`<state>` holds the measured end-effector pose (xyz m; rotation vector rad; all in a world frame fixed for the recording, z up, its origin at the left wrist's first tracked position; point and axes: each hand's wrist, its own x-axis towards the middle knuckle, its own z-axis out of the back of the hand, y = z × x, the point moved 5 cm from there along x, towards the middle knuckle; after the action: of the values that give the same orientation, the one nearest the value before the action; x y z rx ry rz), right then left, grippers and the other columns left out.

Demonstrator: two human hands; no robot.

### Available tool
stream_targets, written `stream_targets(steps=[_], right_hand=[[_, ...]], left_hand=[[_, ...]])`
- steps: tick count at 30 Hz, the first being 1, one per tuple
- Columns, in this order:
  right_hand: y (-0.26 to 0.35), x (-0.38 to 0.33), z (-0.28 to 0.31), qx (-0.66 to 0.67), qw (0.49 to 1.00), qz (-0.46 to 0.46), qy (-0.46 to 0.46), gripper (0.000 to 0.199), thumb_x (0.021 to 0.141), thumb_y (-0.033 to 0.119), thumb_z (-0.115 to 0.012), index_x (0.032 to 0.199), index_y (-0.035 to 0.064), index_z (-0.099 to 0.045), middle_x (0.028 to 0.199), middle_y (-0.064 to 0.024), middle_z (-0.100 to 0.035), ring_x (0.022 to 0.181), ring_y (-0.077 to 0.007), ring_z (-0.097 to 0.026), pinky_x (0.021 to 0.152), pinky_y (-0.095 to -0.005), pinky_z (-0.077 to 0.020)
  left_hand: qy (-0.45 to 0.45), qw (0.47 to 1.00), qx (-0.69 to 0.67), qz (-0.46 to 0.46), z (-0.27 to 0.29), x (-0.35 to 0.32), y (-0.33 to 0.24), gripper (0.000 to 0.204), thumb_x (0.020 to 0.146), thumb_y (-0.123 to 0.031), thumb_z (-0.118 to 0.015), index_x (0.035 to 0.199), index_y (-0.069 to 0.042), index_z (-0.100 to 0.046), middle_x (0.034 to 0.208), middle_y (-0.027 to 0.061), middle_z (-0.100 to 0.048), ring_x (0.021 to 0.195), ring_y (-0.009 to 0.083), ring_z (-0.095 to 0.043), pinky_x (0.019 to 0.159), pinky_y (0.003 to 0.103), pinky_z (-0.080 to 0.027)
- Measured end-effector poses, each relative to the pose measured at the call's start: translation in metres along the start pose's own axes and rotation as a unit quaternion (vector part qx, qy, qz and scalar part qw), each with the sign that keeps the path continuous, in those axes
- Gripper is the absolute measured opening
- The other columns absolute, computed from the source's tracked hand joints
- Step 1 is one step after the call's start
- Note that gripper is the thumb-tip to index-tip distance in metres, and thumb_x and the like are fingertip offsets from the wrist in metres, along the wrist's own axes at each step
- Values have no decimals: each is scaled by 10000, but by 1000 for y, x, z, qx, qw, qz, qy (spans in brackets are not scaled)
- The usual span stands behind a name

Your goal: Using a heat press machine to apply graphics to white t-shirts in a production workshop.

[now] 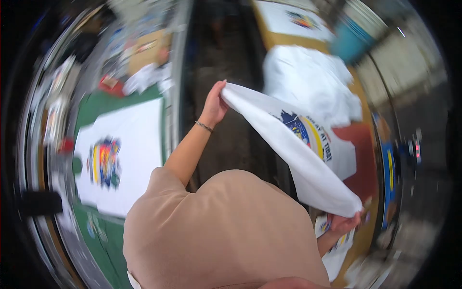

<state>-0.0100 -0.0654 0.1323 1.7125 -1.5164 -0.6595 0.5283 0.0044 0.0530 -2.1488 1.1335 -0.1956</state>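
Right now your right hand (344, 222) pinches the lower corner of the white printed shirt (293, 149), and your left hand (214, 103) grips its upper end; its long axis slants between them, stretched in the air. Beyond your right hand lies a heap of white shirts (310, 79); left of your left hand another printed shirt (120, 154) lies flat on a green table (103, 103).
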Motion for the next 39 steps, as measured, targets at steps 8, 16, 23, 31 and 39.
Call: stream_targets(steps=[8,16,23,31,39], right_hand=[[-119,167,-282,-86,987,17,138,258,824,285,-453,993,91,-468,1042,-104,-536,1003,-251,-528,888,-418,-426],[-252,64,-624,124,783,-8,609,304,777,-29,-611,1049,38,-494,1012,-78,-559,957,-179,-546,817,-295,-450],[-383,-135,-804,52,526,-186,828,425,781,23,-630,1193,-22,-533,1107,-67,-581,902,-91,-556,795,-200,-428],[-454,-278,-873,57,427,-270,861,484,784,8,-624,1247,-3,-484,1026,-57,-610,823,-93,-588,690,-203,-461],[-404,-262,-898,183,500,-240,812,461,794,-16,-615,1233,-39,-475,1128,-108,-561,936,-136,-586,805,-230,-472]], left_hand=[[-182,841,-53,-508,110,-288,-222,135,887,-240,-493,934,-117,-523,875,10,-557,883,149,-540,815,331,-431],[-282,653,98,-696,63,-526,-259,331,936,-331,-393,1009,-56,-561,982,112,-616,907,247,-604,842,418,-468],[-669,469,190,-544,129,-604,-309,181,880,-269,-572,911,-91,-567,778,-8,-591,697,81,-560,618,233,-453],[-696,452,211,-517,222,-651,-368,166,877,-279,-577,890,-116,-545,757,-3,-588,637,69,-533,540,202,-405],[-614,343,192,-685,140,-647,-392,95,904,-183,-523,890,-90,-537,861,2,-565,822,114,-565,740,289,-481]])
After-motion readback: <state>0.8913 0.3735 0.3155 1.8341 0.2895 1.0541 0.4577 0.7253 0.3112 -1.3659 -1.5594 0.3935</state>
